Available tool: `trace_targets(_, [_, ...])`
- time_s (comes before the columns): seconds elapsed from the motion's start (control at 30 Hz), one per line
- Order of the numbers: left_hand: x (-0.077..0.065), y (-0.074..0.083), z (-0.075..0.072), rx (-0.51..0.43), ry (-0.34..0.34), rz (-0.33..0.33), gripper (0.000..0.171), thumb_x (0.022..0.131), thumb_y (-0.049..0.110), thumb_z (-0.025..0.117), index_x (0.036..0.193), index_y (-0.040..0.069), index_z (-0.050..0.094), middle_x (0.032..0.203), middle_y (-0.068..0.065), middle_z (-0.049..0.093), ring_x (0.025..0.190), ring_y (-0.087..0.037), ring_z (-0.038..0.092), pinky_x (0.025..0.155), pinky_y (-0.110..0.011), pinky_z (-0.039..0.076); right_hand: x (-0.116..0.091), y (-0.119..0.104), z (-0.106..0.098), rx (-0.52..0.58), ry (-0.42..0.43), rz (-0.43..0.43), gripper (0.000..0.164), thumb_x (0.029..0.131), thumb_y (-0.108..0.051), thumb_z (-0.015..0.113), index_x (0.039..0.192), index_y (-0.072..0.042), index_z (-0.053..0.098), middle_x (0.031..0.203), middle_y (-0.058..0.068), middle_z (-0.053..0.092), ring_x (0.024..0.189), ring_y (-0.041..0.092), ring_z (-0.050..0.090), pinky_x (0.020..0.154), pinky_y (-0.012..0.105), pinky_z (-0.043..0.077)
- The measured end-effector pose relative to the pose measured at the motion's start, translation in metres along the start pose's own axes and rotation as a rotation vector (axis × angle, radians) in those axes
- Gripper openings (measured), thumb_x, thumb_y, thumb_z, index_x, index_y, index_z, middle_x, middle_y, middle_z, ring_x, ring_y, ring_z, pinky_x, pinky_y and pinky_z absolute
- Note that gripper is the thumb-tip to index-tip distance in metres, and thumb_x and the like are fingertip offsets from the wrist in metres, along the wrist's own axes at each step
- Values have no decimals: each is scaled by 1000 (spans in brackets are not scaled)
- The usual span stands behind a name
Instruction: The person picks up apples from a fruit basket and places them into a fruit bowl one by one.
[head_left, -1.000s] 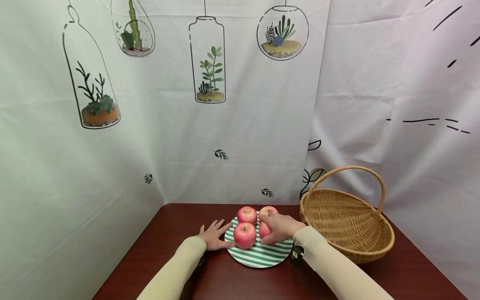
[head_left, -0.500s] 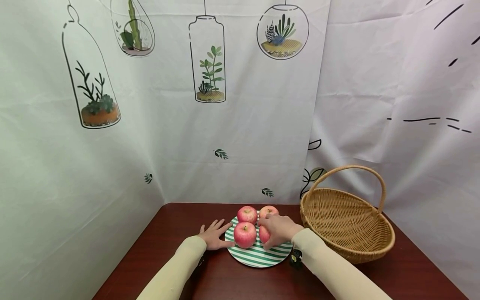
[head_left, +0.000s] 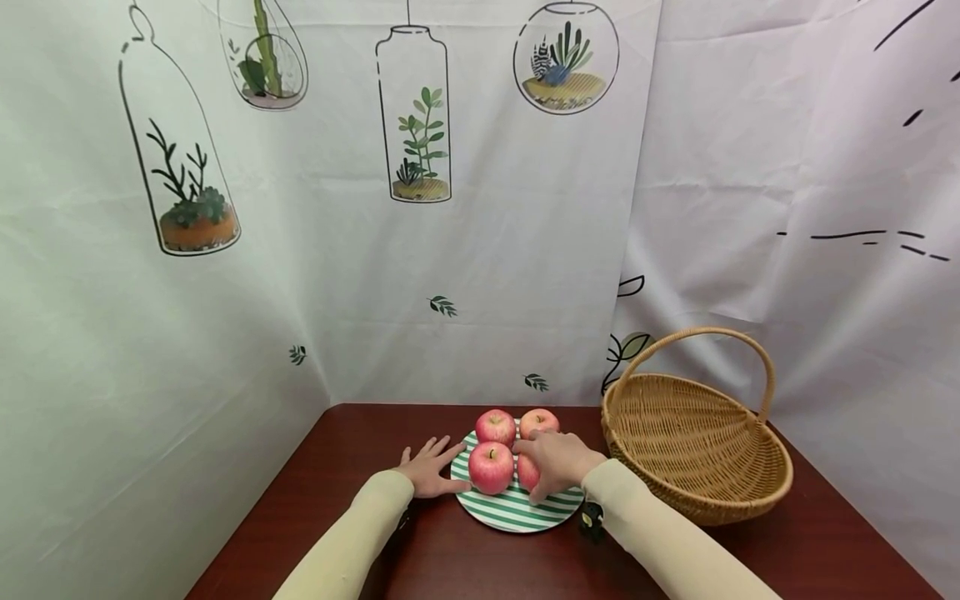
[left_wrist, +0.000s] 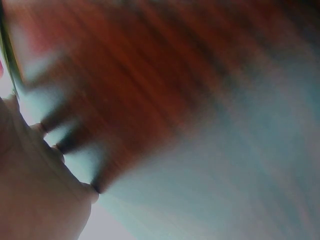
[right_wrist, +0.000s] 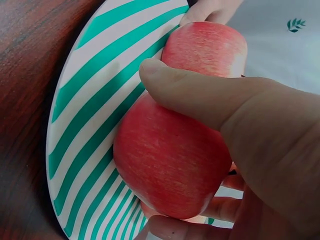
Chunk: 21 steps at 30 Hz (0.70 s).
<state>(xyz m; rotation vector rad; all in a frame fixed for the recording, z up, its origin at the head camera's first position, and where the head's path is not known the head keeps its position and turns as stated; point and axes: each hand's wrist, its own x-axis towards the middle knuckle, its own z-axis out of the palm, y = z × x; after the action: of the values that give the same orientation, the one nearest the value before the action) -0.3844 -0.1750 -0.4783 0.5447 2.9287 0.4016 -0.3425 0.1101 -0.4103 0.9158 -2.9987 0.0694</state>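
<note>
A round plate with green and white stripes (head_left: 517,518) lies on the table, bearing several red apples. My right hand (head_left: 558,462) grips the near right apple (right_wrist: 170,155), thumb on one side and fingers curled round the other; that apple sits on the plate. Close to it are the near left apple (head_left: 491,468), the far left apple (head_left: 495,427) and the far right apple (head_left: 539,419). At the plate's left rim, my left hand (head_left: 429,472) rests with fingers spread, its thumb over the edge. The left wrist view shows that hand's side and the reddish table top, blurred.
To the right of the plate stands a wicker basket (head_left: 697,446) with a tall arched handle, its opening tilted toward me. Behind the dark red wooden table (head_left: 450,558) hangs a white cloth (head_left: 525,267) printed with plants in glass jars.
My right hand has settled lower round the near right apple, its thumb now nearer to me and covering more of it. The left hand, plate and basket have stayed in place.
</note>
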Motion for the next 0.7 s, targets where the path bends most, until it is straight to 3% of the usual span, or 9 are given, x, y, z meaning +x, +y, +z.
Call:
trace_targets(0.3, [4,-5,3,9,0,4,96,80,83,56,158,33,33,167,-6,24,155,-36,16,115,-73,7,-2,-1,-5,19,-26,-6,69,71,-45,89,134,-31,62,126,0,64,110,19,62,83,52,53])
trace_targets(0.5, [-3,2,-3,2,-7,0,93,82,79,57,159,32,33,167,-7,23,155,-36,16,116,-72,8,-2,1,-5,48,-32,7,79,73,-43,86,144,-26,55,143,5,57,124,22,58,93,53,51])
trace_targets(0.7, [-9,10,-9,10,-13,-2,90,85,75,59,159,30,33,167,-7,24,155,-36,17,116,-72,10,-2,1,-6,64,-10,14,76,71,-40,89,139,-21,61,134,3,61,117,19,59,91,52,52])
